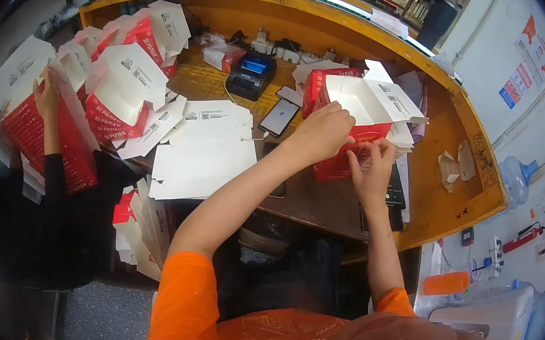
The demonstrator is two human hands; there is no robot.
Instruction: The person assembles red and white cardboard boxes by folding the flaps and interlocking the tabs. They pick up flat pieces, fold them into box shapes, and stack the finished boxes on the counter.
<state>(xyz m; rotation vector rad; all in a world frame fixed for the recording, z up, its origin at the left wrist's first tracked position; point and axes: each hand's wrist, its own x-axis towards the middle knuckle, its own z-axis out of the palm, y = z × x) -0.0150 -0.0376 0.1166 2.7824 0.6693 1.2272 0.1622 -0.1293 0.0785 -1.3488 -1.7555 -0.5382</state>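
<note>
In front of me on the table stands a red and white cardboard box (350, 99), its white inside showing and its printed lid flap folded out to the right. My left hand (323, 132) is closed on the box's near-left wall, fingers bent over the edge. Just right of it, my right hand (373, 166) pinches the red near side, with thumb and fingertips close to my left fingers. What exactly the fingertips hold is partly hidden. Another red box part lies behind and beneath this one.
Flat white box blanks (206, 152) lie left of my arm. Several formed boxes (122, 86) crowd the far left, where a co-worker's hand (45, 95) holds a tall one. A phone (279, 117) and a black printer (250, 75) sit mid-table. A raised wooden edge (487, 166) curves around the right.
</note>
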